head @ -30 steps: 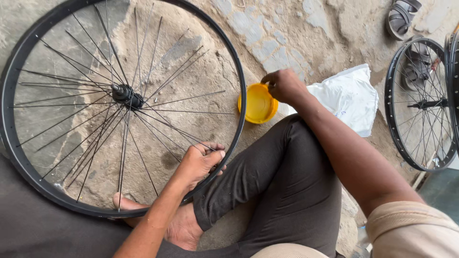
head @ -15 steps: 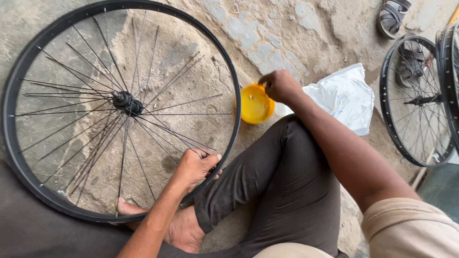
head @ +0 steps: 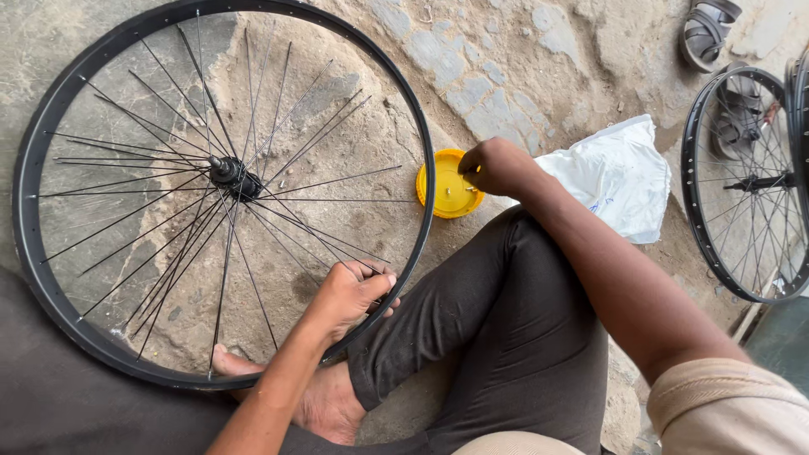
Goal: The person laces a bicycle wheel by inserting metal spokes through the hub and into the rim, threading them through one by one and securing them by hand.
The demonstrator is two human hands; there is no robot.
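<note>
Left hand (head: 350, 295) pinches loose spokes (head: 286, 227) at the wheel rim (head: 34, 253); right hand (head: 497, 166) dips closed into yellow lid (head: 447, 190).
Rim looks stiff and light, best held there; the thin spokes likely flex.

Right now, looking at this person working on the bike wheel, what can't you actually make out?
All from the head view:
- Right hand: fingers curl over the yellow lid, so whether they pinch anything is hidden.
- Lid's contents: too small to tell.
- Left hand: its fingers wrap the spokes by the rim, hiding what they grip.
- Second wheel: cut off by the right edge.
- White bag: contents hidden.
</note>
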